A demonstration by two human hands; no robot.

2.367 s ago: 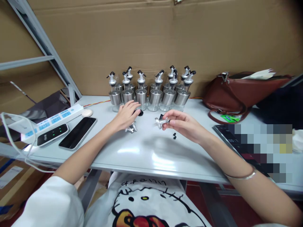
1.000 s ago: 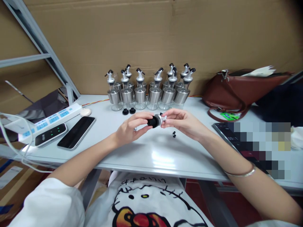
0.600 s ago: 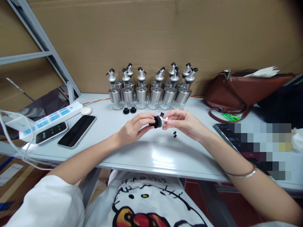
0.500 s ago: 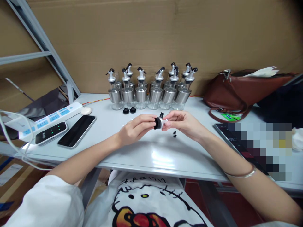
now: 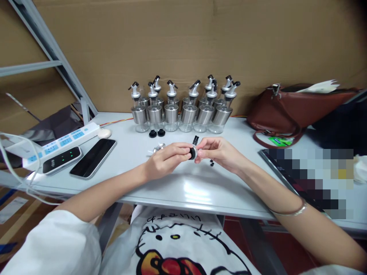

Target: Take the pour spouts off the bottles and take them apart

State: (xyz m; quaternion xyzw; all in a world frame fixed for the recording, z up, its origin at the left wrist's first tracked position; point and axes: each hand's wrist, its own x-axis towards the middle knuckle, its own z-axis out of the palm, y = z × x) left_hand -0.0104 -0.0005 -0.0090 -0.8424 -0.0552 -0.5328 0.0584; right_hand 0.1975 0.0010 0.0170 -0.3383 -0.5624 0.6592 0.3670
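My left hand (image 5: 166,158) is closed around the black base of a bottle pourer (image 5: 192,153), which lies sideways with its silver collar to the right. The thumb and fingertips of my right hand (image 5: 219,152) pinch at the pourer's silver end; the spout there is mostly hidden by the fingers. Just beyond the hands lie black flip caps (image 5: 195,140). Under my right hand are small black pieces (image 5: 211,163). Silver spout parts (image 5: 158,148) lie behind my left hand, partly covered. Two black stoppers (image 5: 157,133) rest farther back.
Several glass and steel oil bottles (image 5: 187,114) with pourers stand along the cardboard wall. A phone (image 5: 93,158), a black device (image 5: 62,160) and a power strip (image 5: 65,143) lie at left. A brown handbag (image 5: 286,110) and a tablet (image 5: 275,168) are at right.
My left hand has shifted slightly right and down with the pourer, uncovering silver parts behind it. My right fingers have closed in on the pourer's end, and the small pale piece is now mostly hidden.
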